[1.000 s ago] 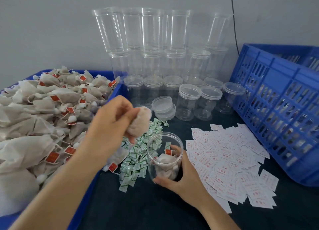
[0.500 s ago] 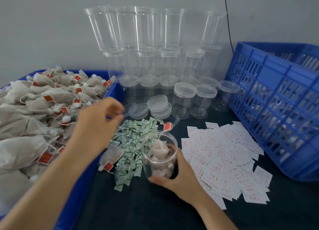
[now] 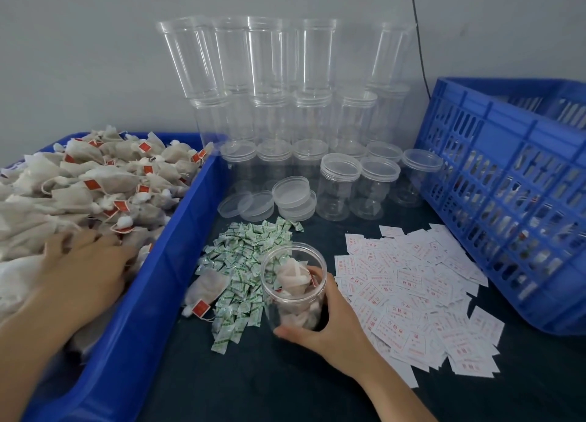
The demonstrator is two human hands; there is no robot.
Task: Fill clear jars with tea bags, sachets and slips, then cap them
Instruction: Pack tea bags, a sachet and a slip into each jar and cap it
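Cannot tell whether the blurred left hand [image 3: 85, 263], low over the tea bags [image 3: 95, 184], grips one. Cannot read the red print on the paper slips [image 3: 412, 288] or the green print on the sachets [image 3: 247, 263]: too small. Cannot count the bags inside the jar [image 3: 285, 304], partly covered by the right hand [image 3: 329, 326]. Cut off at left and bottom: the blue bin [image 3: 165, 279]. Cut off at right: the blue crate [image 3: 507, 199], with unidentifiable contents glimpsed through its slots.
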